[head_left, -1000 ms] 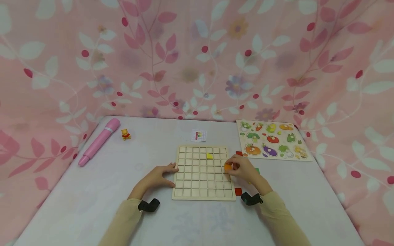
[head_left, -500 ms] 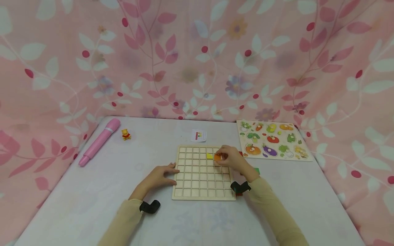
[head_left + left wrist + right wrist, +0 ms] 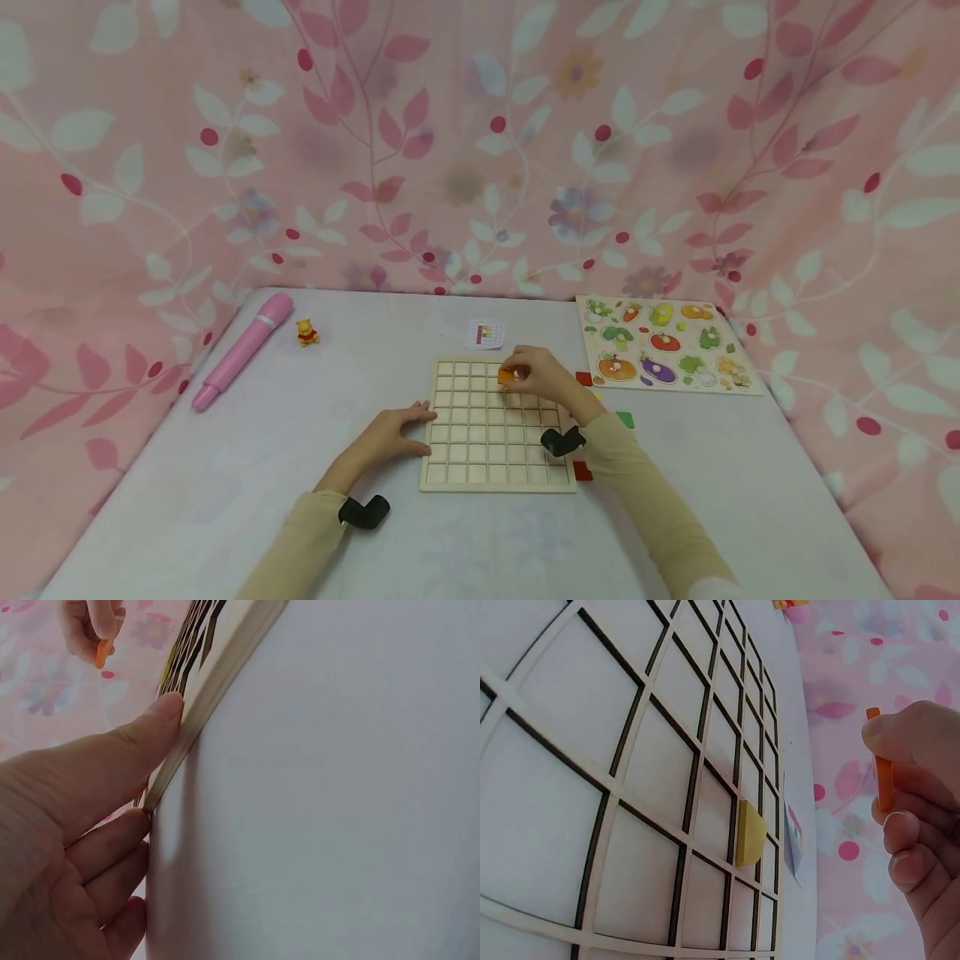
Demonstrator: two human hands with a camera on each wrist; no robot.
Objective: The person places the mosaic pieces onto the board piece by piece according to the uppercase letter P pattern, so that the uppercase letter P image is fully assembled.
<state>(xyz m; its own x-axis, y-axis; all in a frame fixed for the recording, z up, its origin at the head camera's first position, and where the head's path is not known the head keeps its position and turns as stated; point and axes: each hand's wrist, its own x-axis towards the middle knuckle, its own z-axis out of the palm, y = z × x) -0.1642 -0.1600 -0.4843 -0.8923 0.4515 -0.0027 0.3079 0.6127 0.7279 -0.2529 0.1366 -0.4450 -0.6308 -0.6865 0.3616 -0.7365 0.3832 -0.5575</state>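
Held tile (image 3: 883, 769): solid orange. Tile on the board (image 3: 751, 834): solid yellow. Grid board (image 3: 477, 452): pale wood tone, ruled in squares. Loose tiles (image 3: 582, 472): two red, one green. Sleeves (image 3: 651, 500): plain beige. Tabletop (image 3: 375, 350): white. Backdrop (image 3: 457, 183): pink, printed with white and pink leaves, crimson berries.

On my head feed, widest lane is lower centre: tablecloth (image 3: 480, 546) between left sleeve (image 3: 296, 546) and right sleeve (image 3: 652, 504). Second lane centre left, from pink wand (image 3: 243, 352) to left hand (image 3: 390, 432), which blocks the grid board's (image 3: 498, 487) left edge. Right hand (image 3: 536, 372) plus orange tile (image 3: 506, 376) block its upper right; right wrist camera (image 3: 562, 442) overhangs right-edge cells. Red tile (image 3: 584, 378) and green tile (image 3: 625, 420) clutter my way toward the vegetable puzzle (image 3: 686, 337). Floral curtain (image 3: 465, 167) walls off the top.
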